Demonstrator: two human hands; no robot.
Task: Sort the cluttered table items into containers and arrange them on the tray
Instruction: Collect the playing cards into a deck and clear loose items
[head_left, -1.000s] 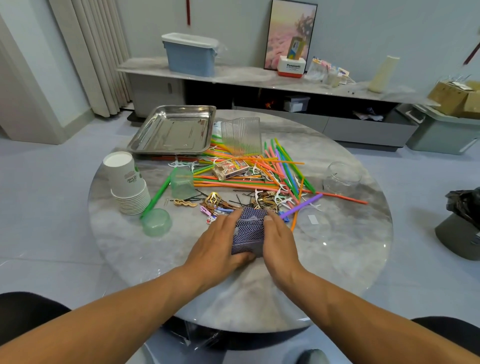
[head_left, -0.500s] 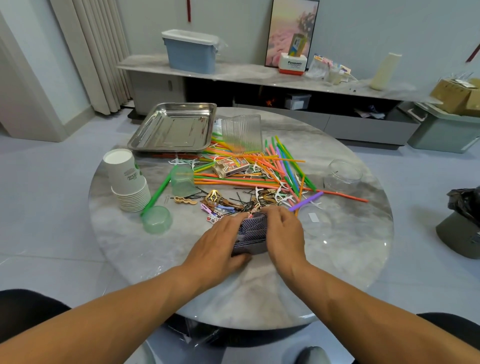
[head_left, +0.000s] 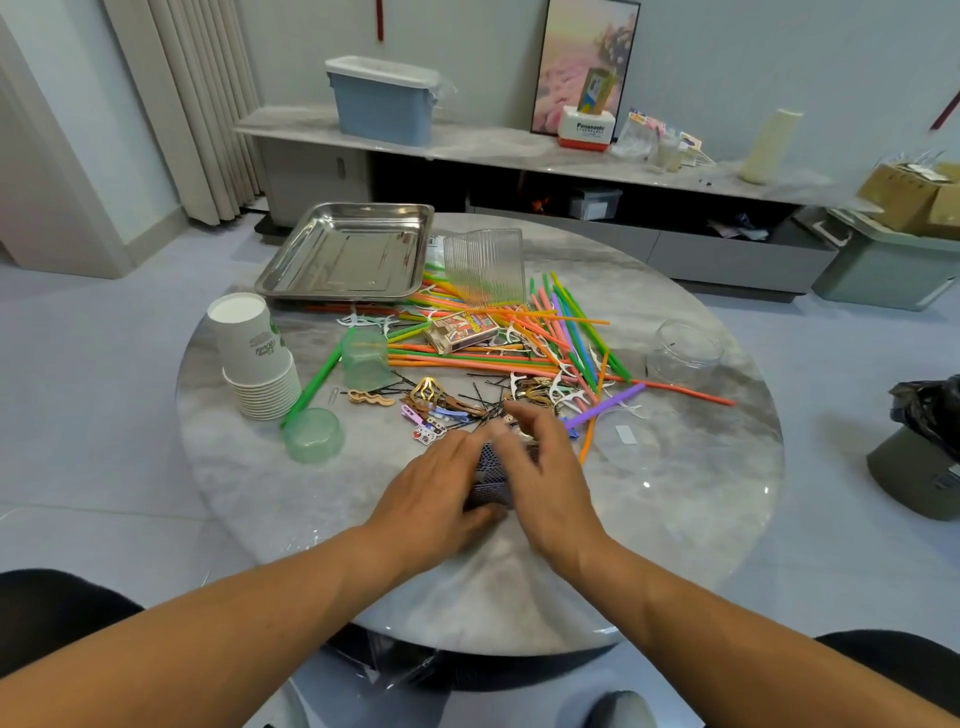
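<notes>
**Marble table, both hands on the card deck**

Marble-patterned and round, the table carries the whole clutter, and I see my two hands meeting near its front edge. My left hand curls round the left side of a blue-backed deck of cards, thumb tucked under its near end. My right hand covers the deck's right side; its fingers are blurred, so I cannot tell whether they pinch the cards or only rest on them.

Just beyond the hands lies a tangle of hair clips and bobby pins. Behind that spreads a heap of coloured straws with white floss picks scattered among them, and a small printed box lies on top of the straws. A ribbed clear container stands at the heap's far end, beside the steel tray.

On the left, a stack of paper cups stands upside down. Near it one green plastic cup stands inverted, and another green cup lies closer to me. A clear glass jar sits well apart on the right.
</notes>
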